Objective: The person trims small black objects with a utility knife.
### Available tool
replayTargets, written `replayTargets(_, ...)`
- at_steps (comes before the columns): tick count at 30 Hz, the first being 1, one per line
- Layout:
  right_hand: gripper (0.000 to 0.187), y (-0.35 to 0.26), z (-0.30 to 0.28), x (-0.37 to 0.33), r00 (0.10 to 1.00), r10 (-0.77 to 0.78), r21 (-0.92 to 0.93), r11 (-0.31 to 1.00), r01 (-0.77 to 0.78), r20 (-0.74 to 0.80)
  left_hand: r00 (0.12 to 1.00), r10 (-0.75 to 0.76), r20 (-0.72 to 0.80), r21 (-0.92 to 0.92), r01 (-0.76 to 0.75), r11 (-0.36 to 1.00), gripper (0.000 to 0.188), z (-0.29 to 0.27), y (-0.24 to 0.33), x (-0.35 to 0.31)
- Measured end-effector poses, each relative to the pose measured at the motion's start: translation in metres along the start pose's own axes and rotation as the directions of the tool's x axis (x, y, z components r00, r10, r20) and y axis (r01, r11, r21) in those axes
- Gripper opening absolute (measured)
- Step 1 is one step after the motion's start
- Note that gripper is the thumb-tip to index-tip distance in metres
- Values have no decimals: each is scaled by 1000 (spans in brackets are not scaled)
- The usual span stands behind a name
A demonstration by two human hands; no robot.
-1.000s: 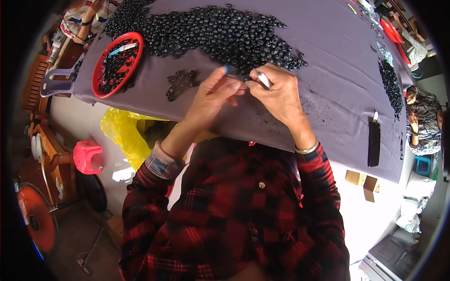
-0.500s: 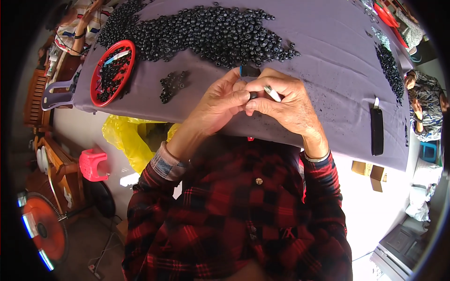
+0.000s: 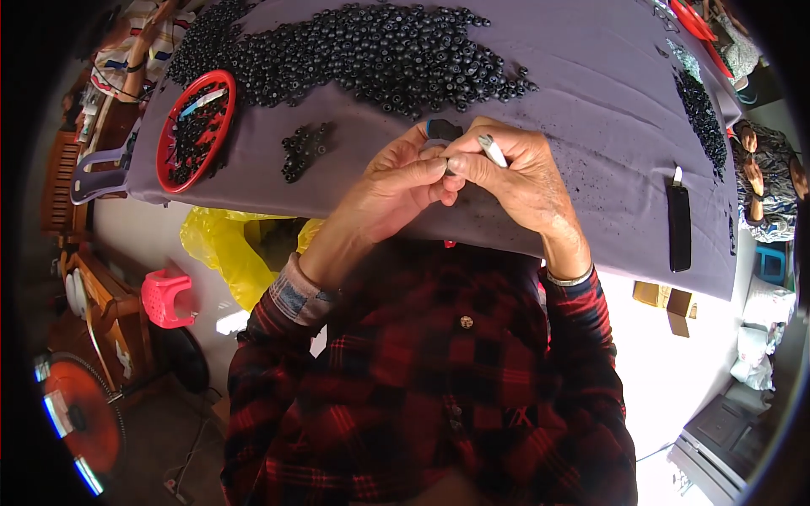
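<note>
My left hand [image 3: 392,181] and my right hand [image 3: 527,173] meet above the near edge of the cloth-covered table [image 3: 582,110]. Their thumb tips press together on a small black round piece [image 3: 450,167], mostly covered by the fingers. My right hand also keeps a slim white-handled tool [image 3: 493,152] tucked between thumb and forefinger; its working end is hidden or too small to make out. A dark covering with a blue edge [image 3: 444,129] shows at the fingertips of my left hand. Beyond my hands spreads a large heap of similar black round pieces [image 3: 388,59].
A red basin [image 3: 228,84] with black scraps stands left, beside a small cluster of black pieces [image 3: 304,152]. A black object with a white tip [image 3: 679,223] lies right. A yellow bag [image 3: 224,253] hangs below the table's left edge. Other people sit at both sides.
My right thumb has moved up and in against my left thumb, covering more of the black piece. The white-handled tool has risen slightly with my right hand.
</note>
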State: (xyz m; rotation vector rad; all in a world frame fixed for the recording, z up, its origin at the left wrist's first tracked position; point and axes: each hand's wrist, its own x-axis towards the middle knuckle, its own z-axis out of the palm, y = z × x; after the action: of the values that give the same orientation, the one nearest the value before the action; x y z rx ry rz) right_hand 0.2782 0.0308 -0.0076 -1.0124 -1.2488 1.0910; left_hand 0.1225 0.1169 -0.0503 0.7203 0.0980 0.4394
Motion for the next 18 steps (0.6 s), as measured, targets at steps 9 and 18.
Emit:
replayTargets(9, 25, -8, -6, -11, 985, -20, -488, 870, -69, -174, 997, 62, -35, -29, -63, 998, 32, -13, -4, 2)
replayTargets(18, 12, 8, -1, -14, 954, -294, -781, 584, 223, 53, 995, 97, -12, -17, -97, 995, 30, -9, -2, 2)
